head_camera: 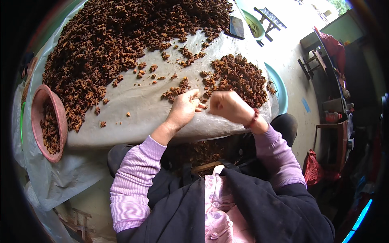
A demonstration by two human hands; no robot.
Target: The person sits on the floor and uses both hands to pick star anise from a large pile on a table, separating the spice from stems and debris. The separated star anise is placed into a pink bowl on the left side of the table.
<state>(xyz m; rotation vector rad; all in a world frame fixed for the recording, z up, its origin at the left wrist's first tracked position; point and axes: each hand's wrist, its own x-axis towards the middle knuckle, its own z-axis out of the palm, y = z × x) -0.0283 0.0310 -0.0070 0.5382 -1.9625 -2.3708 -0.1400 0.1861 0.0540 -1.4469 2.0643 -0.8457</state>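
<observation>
My left hand (184, 106) is over the front of a plastic-covered table, its fingers curled and thumb near the fingertips. Whether anything is pinched there is hidden. Just right of it, my right hand (229, 104) is bent at the wrist and blurred, so its fingers cannot be made out. A small cluster of star anise (173, 93) lies beyond my left hand. Close past my right hand rises a smaller pile of star anise (240, 77). The large heap of star anise (121, 36) covers the far and left part of the plastic sheet (142, 112).
A pink plastic basket (64, 121) with star anise inside tilts at the left edge. A smartphone (236, 27) lies at the far right. Blue basin (278, 86) and green basin (256, 27) stand beyond the right edge. Stools (313, 63) are farther right. My knees are under the front edge.
</observation>
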